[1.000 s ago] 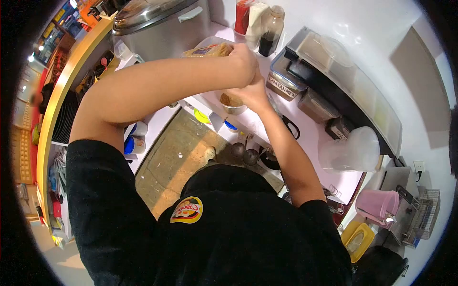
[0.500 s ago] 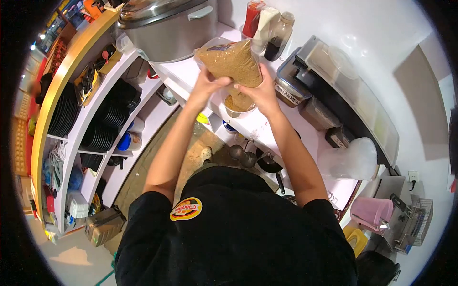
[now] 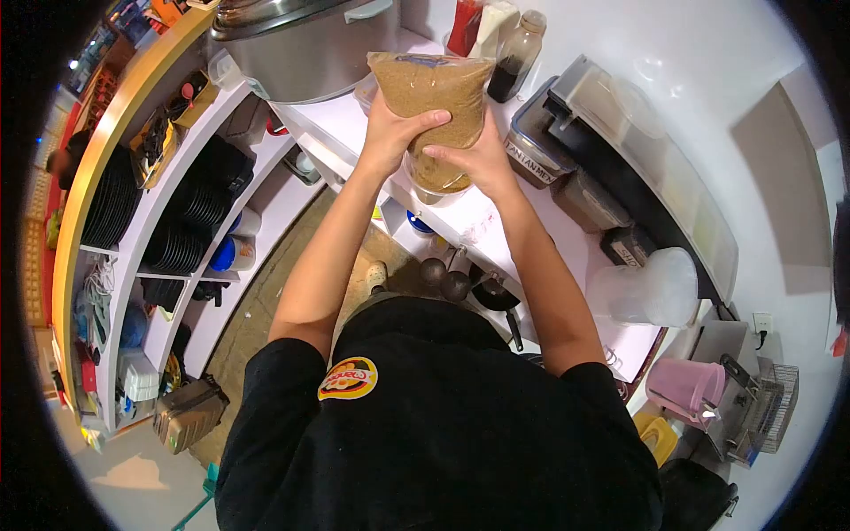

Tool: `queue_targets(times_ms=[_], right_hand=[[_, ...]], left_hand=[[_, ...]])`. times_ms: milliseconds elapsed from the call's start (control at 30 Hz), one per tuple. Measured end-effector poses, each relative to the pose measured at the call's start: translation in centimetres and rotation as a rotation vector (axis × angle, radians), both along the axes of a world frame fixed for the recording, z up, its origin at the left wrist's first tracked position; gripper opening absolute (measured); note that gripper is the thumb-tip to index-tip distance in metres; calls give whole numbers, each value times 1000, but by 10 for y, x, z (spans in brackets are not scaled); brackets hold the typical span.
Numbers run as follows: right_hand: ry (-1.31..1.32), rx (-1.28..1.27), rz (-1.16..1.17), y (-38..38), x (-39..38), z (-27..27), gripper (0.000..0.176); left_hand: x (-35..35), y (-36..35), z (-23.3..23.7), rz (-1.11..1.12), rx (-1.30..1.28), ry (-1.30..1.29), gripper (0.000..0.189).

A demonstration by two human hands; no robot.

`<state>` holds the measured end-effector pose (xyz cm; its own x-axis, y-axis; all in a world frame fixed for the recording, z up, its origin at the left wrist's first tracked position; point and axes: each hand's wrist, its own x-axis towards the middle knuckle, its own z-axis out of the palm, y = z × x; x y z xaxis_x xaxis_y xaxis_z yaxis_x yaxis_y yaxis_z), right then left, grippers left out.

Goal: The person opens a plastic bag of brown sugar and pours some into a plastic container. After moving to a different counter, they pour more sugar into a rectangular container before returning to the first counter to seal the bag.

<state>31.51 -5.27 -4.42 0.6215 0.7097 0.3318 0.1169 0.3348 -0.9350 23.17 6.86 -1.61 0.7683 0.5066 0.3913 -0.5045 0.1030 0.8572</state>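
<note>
Between my two hands is a clear plastic bag (image 3: 429,88) full of brown, grainy powder, its wide top end pointing away from me. My left hand (image 3: 392,133) wraps the left side, thumb lying across the front. On the right side my right hand (image 3: 478,161) grips lower down, its thumb also over the front. The bag's lower end overlaps the mouth of a clear round container (image 3: 431,196) on the white counter (image 3: 522,237). Brown powder shows inside that container.
A large steel pot (image 3: 305,53) stands at the back left. Sauce bottles (image 3: 516,57) and a lidded tub (image 3: 536,146) line the wall side. Ladles (image 3: 454,285) and a black pan (image 3: 492,290) hang at the counter's front edge. Shelves with black plates (image 3: 113,199) are at left.
The bag has gone from tilted to more upright and squared, with its top edge now higher in view. My left hand has moved slightly up along its side.
</note>
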Motion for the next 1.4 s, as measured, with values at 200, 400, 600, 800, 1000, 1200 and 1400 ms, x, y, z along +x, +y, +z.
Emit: queue_targets(times_ms=[200, 400, 600, 800, 1000, 1200, 1400], right_hand=[[-23, -41, 20, 4, 2, 7, 85], [-13, -135, 138, 0, 5, 18, 72], [-514, -481, -477, -30, 20, -12, 45], [403, -379, -154, -41, -11, -27, 44], [445, -263, -195, -44, -23, -19, 47], [473, -196, -266, -47, -29, -30, 42], [507, -135, -258, -49, -27, -23, 42]], left_hand=[[2, 6, -2, -39, -125, -3, 54], [4, 21, -16, -88, -276, -20, 51], [2, 31, -32, -98, -518, -18, 51], [-1, 31, -45, -88, -709, -85, 59], [-9, 28, -44, -136, -838, -201, 67], [-10, 27, -51, -88, -845, -206, 66], [-6, 26, -44, -61, -857, -190, 63]])
